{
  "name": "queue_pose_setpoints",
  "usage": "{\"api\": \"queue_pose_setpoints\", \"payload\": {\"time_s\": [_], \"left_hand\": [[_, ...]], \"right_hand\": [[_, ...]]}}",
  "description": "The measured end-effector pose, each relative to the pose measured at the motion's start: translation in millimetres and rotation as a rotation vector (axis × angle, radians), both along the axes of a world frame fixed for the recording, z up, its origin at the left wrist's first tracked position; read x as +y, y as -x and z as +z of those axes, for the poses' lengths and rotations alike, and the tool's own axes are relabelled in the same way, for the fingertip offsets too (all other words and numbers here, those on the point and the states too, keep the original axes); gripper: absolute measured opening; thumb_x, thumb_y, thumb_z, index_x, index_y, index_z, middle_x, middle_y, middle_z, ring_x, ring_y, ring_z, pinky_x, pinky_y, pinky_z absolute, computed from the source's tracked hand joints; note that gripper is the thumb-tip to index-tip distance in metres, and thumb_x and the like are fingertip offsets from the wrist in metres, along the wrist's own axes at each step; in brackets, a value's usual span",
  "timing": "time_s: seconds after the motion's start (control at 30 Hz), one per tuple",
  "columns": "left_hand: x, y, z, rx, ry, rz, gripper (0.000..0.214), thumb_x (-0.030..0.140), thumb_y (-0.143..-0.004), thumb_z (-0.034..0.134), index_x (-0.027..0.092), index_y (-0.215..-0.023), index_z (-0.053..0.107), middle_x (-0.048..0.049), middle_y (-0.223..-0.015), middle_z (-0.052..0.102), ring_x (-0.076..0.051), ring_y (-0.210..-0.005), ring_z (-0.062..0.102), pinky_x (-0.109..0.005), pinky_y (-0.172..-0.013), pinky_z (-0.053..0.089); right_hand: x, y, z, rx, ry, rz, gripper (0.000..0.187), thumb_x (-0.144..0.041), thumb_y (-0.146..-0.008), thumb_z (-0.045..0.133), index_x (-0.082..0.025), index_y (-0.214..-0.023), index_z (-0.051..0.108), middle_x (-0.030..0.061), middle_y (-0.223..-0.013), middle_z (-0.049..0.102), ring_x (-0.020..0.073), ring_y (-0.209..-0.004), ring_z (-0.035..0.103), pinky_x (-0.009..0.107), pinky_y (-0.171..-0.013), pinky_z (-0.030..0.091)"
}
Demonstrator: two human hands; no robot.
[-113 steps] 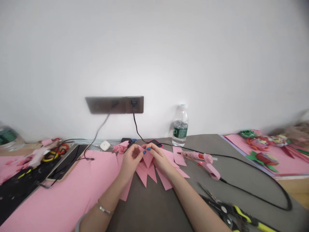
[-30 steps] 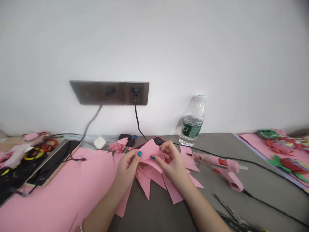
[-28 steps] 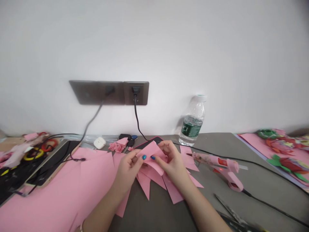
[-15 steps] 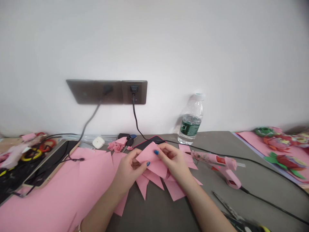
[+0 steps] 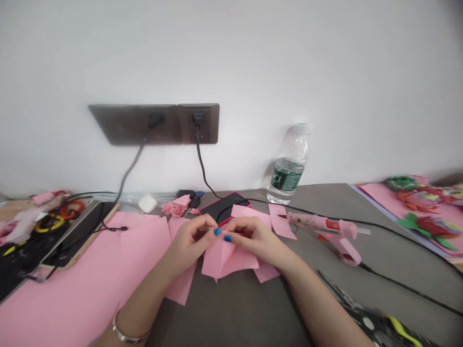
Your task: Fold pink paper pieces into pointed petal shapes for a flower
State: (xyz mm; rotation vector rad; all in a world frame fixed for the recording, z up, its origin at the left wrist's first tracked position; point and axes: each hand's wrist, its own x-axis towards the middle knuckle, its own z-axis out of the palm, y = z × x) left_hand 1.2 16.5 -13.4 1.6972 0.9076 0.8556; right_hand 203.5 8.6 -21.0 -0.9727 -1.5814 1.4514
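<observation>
Between my two hands hangs a creased piece of pink paper (image 5: 229, 258), pinched along its top edge. My left hand (image 5: 195, 238) is closed on its upper left part, thumb towards me. Close beside it, my right hand (image 5: 253, 238) is closed on the same paper, and the two thumbs almost meet. Other pink paper pieces lie under and around my hands, one piece (image 5: 281, 221) to the right and another piece (image 5: 183, 284) to the left. The curled fingers behind the paper are partly hidden.
A pink glue gun (image 5: 325, 229) and scissors (image 5: 347, 299) lie right. Behind stand a water bottle (image 5: 289, 168) and a red-edged phone (image 5: 224, 207). Large pink sheets (image 5: 97, 270) and another phone (image 5: 77, 236) lie left. Paper flowers (image 5: 430, 231) lie far right. A black cable (image 5: 361, 224) crosses the table.
The paper has been turned in my hands; it hung as a tilted square and now droops below the fingers with a crease. My thumbs have come together and the view has tilted slightly downward.
</observation>
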Motion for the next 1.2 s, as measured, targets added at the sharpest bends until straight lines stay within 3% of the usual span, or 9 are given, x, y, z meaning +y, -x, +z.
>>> {"api": "queue_pose_setpoints", "payload": {"time_s": [0.37,0.77,1.0,1.2], "left_hand": [[-6.5,-2.7,3.7,0.070,-0.003,-0.146,0.033,0.036,-0.095,0.049,0.021,-0.067,0.039,0.0059,-0.063,0.032,-0.011,-0.055,0.029,-0.024,-0.050,0.022],[-8.5,-3.1,2.8,0.046,-0.161,-0.096,0.031,0.035,-0.098,0.045,0.020,-0.071,0.046,0.0043,-0.063,0.039,-0.012,-0.056,0.034,-0.026,-0.054,0.025],[-5.7,-2.5,1.6,0.005,-0.107,0.009,0.037,0.047,-0.099,0.045,0.020,-0.075,0.052,0.0024,-0.069,0.045,-0.013,-0.061,0.040,-0.025,-0.055,0.031],[-7.1,-3.1,0.8,0.031,-0.157,0.035,0.032,0.040,-0.101,0.046,0.019,-0.079,0.057,0.0012,-0.071,0.051,-0.014,-0.064,0.046,-0.025,-0.057,0.034]], "right_hand": [[-5.8,1.4,13.3,-0.039,-0.079,0.100,0.026,-0.039,-0.094,0.060,-0.019,-0.084,0.073,0.0029,-0.081,0.070,0.0167,-0.072,0.059,0.028,-0.066,0.046],[-4.1,0.8,13.2,-0.001,-0.042,0.049,0.033,-0.049,-0.090,0.064,-0.018,-0.079,0.072,0.0021,-0.074,0.065,0.0163,-0.069,0.056,0.028,-0.063,0.043],[-0.7,1.3,11.4,0.001,-0.088,-0.137,0.022,-0.040,-0.085,0.071,-0.020,-0.076,0.069,0.0019,-0.075,0.067,0.0173,-0.071,0.058,0.029,-0.065,0.046],[0.0,4.0,11.8,0.005,-0.106,-0.126,0.023,-0.038,-0.087,0.068,-0.020,-0.073,0.067,0.0002,-0.070,0.062,0.0159,-0.068,0.053,0.028,-0.063,0.041]]}}
